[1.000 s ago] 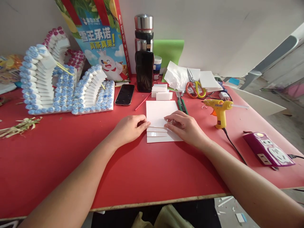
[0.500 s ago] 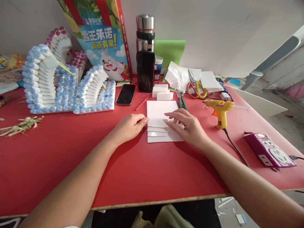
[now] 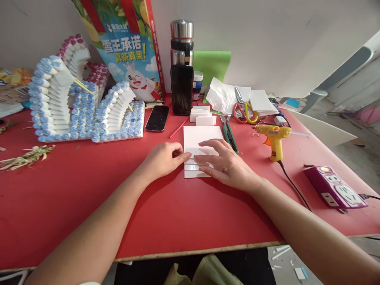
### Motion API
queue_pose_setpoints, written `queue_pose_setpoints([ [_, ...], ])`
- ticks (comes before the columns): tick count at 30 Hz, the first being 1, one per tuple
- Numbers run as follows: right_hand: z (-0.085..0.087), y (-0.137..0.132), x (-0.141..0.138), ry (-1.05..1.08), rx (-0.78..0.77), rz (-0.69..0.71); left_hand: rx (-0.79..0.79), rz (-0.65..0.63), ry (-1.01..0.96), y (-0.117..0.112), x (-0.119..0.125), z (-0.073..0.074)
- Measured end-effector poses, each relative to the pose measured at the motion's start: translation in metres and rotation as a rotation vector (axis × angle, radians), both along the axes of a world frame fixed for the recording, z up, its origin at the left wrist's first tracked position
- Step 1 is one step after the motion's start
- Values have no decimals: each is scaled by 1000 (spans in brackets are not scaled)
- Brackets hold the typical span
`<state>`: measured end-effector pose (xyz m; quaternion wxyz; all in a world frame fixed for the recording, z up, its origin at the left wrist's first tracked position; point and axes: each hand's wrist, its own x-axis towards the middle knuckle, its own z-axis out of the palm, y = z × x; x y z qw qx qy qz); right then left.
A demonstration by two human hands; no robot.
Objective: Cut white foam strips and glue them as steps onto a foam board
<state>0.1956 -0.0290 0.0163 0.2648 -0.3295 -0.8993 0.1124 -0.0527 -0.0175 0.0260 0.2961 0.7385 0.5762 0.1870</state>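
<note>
A stack of white foam sheets point(image 3: 199, 139), stepped like stairs at its near end, lies on the red table point(image 3: 89, 198). My left hand point(image 3: 162, 159) rests at the stack's left edge, fingers curled, with one fingertip pressed against the steps. My right hand point(image 3: 224, 164) lies flat on the stack's near right part, fingers spread and pointing left, covering the lower steps. Neither hand lifts anything.
A yellow glue gun point(image 3: 274, 136) stands right of the sheets, its cord running to a purple power strip point(image 3: 335, 188). Behind are small foam blocks point(image 3: 202, 114), a green knife point(image 3: 229, 132), scissors point(image 3: 243, 109), two phones point(image 3: 156, 118), a flask point(image 3: 181, 41) and a blue-capped foam model point(image 3: 80, 107).
My right hand slid left and down across the sheets and flattened, fingers now spread over the steps. My left hand stayed at the left edge.
</note>
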Motion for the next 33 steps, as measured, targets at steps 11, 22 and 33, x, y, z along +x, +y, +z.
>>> queue_pose_setpoints([
  [11,0,0,-1,5,-24,15,-6,16,20,0,2,0],
  [22,-1,2,4,61,-12,-10,66,63,36,1,7,-1],
  [33,0,5,7,3,-12,18,126,133,114,1,14,-5],
])
